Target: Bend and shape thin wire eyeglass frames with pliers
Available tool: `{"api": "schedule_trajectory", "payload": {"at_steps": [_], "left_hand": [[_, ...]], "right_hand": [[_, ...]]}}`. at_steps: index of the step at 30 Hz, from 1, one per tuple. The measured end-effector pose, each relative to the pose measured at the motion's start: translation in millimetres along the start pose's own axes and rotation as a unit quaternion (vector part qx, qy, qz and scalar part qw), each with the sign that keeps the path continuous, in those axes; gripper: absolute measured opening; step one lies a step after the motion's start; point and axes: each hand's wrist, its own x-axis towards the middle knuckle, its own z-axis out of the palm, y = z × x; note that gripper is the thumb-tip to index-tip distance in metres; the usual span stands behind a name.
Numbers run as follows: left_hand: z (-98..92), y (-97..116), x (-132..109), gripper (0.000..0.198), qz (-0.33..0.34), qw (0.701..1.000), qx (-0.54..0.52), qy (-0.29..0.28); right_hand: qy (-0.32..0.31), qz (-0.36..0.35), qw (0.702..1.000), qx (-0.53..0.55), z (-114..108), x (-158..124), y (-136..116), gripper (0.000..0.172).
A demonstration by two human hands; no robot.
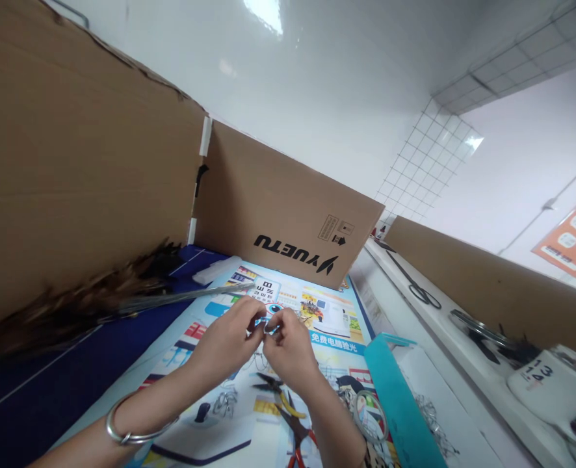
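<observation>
The left hand and right hand meet above a printed mat, thumbs drawn against curled fingers. Both appear to pinch a small silvery piece, too hidden to identify, between their fingertips; the paired grip presumably steadies it. Yellow-handled pliers and red-handled pliers lie near the right forearm, probably for easy reach. Loose wire pieces lie apart, perhaps to leave handling room.
</observation>
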Motion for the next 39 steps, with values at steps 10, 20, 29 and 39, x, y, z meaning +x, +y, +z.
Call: {"api": "schedule_trajectory", "payload": {"at_steps": [10, 20, 29, 39], "left_hand": [[-12.7, 4.9, 7.9, 0.018, -0.165, 0.920, -0.344, -0.092], [-8.0, -11.7, 12.4, 0.018, -0.197, 0.888, -0.386, -0.152], [2.9, -22.3, 9.7, 0.006, -0.125, 0.962, -0.226, -0.088], [-11.8, -12.4, 11.3, 0.023, -0.181, 0.871, -0.423, -0.173]], "right_hand": [[0.091, -0.014, 0.996, 0.004, -2.9, 10.6, 13.0, 0.027], [0.070, 0.001, 0.994, 0.080, -11.2, 11.4, 10.6, 0.024], [0.018, 0.035, 0.986, 0.163, -3.9, 13.2, 11.8, 0.029], [0.047, 0.012, 0.997, 0.059, -8.0, 15.0, 14.9, 0.011]]}}
